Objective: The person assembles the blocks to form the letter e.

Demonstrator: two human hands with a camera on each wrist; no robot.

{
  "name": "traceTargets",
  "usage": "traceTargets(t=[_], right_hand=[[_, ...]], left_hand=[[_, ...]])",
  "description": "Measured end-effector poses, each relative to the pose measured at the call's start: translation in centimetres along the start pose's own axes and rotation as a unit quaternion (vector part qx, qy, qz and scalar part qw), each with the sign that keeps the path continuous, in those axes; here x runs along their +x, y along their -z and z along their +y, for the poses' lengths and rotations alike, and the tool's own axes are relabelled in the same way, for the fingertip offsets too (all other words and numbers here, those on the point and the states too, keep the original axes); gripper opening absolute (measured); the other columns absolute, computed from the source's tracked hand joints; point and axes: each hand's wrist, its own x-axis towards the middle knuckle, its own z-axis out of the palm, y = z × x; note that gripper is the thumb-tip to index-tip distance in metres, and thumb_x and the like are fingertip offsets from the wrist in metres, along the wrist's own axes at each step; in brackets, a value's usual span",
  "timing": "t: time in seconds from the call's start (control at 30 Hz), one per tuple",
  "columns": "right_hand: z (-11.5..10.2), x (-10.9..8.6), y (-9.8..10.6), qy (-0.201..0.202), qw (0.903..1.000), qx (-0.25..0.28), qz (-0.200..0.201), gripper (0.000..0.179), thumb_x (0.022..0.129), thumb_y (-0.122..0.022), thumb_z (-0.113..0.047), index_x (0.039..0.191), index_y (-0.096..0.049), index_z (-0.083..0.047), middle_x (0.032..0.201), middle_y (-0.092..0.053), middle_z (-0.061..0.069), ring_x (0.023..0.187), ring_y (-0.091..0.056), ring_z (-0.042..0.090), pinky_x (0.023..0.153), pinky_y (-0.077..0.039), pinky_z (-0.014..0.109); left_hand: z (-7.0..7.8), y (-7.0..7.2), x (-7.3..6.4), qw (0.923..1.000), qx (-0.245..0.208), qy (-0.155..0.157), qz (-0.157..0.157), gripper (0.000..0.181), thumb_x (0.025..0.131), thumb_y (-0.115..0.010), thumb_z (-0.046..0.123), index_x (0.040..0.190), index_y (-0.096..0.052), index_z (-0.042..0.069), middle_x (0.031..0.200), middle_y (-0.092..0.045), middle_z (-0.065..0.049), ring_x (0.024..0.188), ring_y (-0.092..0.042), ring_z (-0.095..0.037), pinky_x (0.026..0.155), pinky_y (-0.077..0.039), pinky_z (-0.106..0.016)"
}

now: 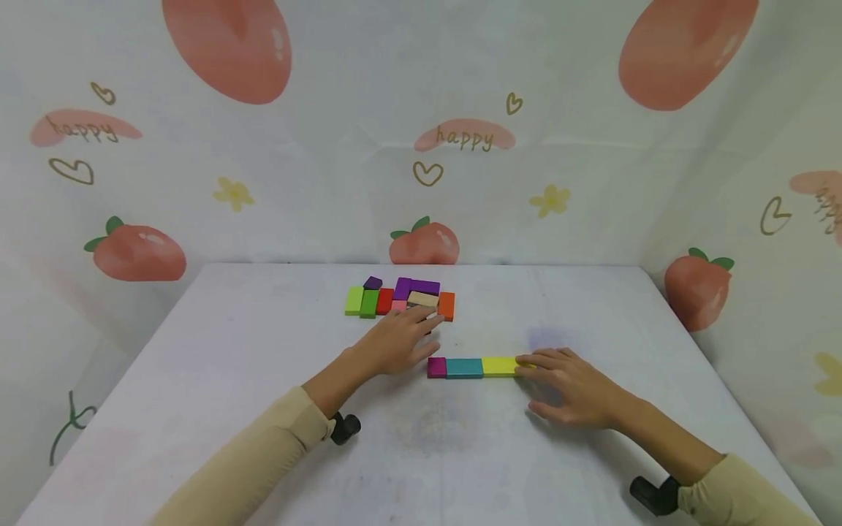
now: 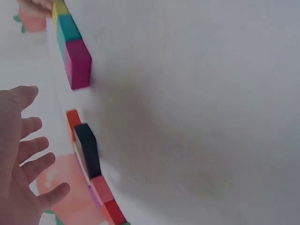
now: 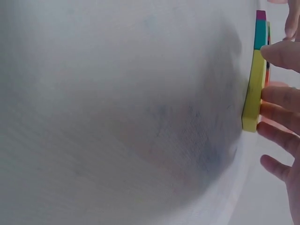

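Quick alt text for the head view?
The right hand is at a yellow block lined up with a teal block and a magenta block; the left hand is over the near edge of a multicoloured block cluster farther back.

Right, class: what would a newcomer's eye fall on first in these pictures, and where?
Probably the magenta block, teal block and yellow block lying end to end on the white tabletop, with the right hand at the yellow end. Next, farther back, a crowded cluster of coloured blocks, the left hand at its near edge. Then the large red fruit prints at the top of the backdrop.
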Motion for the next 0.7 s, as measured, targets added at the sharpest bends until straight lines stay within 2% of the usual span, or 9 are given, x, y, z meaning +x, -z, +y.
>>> traceTargets(t=[0.2,0.37,0.7], right_hand=[[-0.1,-0.2,0.0,-0.005,0.9999,-0.011,-0.009,0.054,0.085,-0.075,-0.035,0.132,-0.065,-0.009,0.14,-0.058,0.008,0.128,-0.053,0.032,0.102,-0.043,0.055],[-0.2,-0.2,0.0,-0.016,0.9996,-0.007,-0.021,0.056,0.086,-0.074,-0.036,0.134,-0.063,-0.009,0.142,-0.057,0.008,0.13,-0.052,0.032,0.103,-0.043,0.056],[-0.6,-0.3,0.2,-0.015,0.9996,-0.013,-0.019,0.055,0.087,-0.074,-0.034,0.134,-0.063,-0.008,0.141,-0.057,0.009,0.128,-0.053,0.03,0.102,-0.044,0.055]], left_hand=[[-1.3,-0.2,1.5,0.9987,-0.038,0.031,-0.013,0.056,0.101,-0.056,0.036,0.15,-0.045,0.012,0.157,-0.039,-0.008,0.146,-0.033,-0.028,0.113,-0.031,-0.055],[-1.8,-0.3,2.7,0.9966,-0.043,0.06,-0.036,0.056,0.103,-0.051,0.037,0.153,-0.041,0.014,0.16,-0.034,-0.007,0.149,-0.026,-0.03,0.114,-0.026,-0.059],[-2.0,-0.5,4.6,0.9948,-0.02,0.07,-0.072,0.053,0.104,-0.046,0.035,0.153,-0.041,0.015,0.161,-0.032,-0.005,0.15,-0.023,-0.03,0.115,-0.023,-0.061]])
